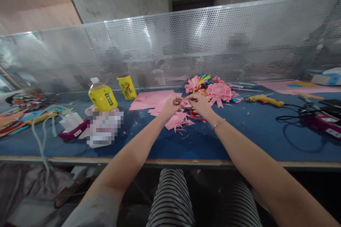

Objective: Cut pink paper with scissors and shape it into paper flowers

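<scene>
Between my two hands, a small piece of pink paper (185,103) is held above the blue table. My left hand (173,105) pinches its left side, and my right hand (198,103) grips it from the right with bent fingers. Flat sheets of pink paper (149,100) lie just behind and left of my hands. Cut pink scraps (177,120) are spread below them. Partly hidden under my right hand are red-handled scissors (197,115). Beyond that hand sits a pile of pink paper flowers (220,93) with yellow and blue strips.
At left stand a yellow bottle (102,95) and a yellow container (127,87), near a purple power strip (73,129) with white cables. A yellow glue gun (266,100) lies at right, its black cord by another purple power strip (325,124). A perforated metal screen (160,49) backs the table.
</scene>
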### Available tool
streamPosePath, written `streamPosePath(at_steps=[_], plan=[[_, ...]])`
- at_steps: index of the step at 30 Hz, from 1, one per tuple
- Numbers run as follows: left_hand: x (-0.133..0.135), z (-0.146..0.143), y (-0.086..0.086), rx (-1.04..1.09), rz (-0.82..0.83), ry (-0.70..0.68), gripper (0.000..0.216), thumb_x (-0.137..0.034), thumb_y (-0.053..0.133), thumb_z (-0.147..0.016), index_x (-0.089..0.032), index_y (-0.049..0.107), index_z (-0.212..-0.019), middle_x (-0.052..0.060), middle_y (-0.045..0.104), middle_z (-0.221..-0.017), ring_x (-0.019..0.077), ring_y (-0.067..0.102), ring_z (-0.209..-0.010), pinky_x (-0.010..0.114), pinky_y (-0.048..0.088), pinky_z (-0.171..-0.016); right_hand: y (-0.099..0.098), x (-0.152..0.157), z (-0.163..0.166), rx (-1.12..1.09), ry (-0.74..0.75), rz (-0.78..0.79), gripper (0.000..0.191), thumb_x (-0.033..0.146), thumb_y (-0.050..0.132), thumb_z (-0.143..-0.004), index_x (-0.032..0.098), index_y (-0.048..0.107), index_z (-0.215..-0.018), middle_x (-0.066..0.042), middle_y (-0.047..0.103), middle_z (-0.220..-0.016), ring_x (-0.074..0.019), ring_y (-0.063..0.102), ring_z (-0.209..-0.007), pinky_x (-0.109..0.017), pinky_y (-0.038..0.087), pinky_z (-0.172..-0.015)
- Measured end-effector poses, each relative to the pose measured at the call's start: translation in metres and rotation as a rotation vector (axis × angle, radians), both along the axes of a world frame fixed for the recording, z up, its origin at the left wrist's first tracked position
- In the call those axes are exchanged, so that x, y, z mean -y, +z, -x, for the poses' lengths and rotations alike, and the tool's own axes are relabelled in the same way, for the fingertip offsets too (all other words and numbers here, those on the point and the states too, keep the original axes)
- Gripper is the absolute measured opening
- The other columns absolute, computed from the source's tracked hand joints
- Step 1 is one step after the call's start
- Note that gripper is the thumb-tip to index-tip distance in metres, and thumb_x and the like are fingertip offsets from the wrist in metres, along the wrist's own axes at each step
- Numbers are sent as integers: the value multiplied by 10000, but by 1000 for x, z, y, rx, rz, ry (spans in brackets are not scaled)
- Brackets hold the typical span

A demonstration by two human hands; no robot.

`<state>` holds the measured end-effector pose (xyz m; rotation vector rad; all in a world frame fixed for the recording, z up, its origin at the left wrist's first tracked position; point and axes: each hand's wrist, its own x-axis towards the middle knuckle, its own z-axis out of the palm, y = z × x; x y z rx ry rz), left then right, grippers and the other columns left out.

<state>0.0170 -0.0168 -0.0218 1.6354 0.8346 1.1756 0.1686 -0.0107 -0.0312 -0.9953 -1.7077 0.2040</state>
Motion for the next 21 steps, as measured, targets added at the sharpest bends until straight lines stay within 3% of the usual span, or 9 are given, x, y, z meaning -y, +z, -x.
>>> streamPosePath(at_steps=[11,16,21], plan=[[-4,-2,-1,161,109,-53,160,-65,483,-642,-139,527,-778,0,561,-656,78,555,-569,268,469,-636,3,3,2,6,24,24,210,130,475,-683,174,649,-791,-42,606,-796,-144,536,-754,-288,429,-709],[-2,-3,1,231,138,-49,188,-75,517,-661,-112,547,-843,27,602,-731,78,578,-602,267,472,-684,6,9,6,8,80,54,166,194,517,-689,177,651,-785,-52,615,-827,-154,548,-798,-289,437,-721],[-1,-2,2,108,57,23,269,-88,528,-647,-109,562,-914,37,606,-761,78,567,-591,224,458,-586,8,13,7,-39,86,151,224,151,474,-660,147,640,-810,-28,618,-707,-137,553,-669,-284,438,-667]])
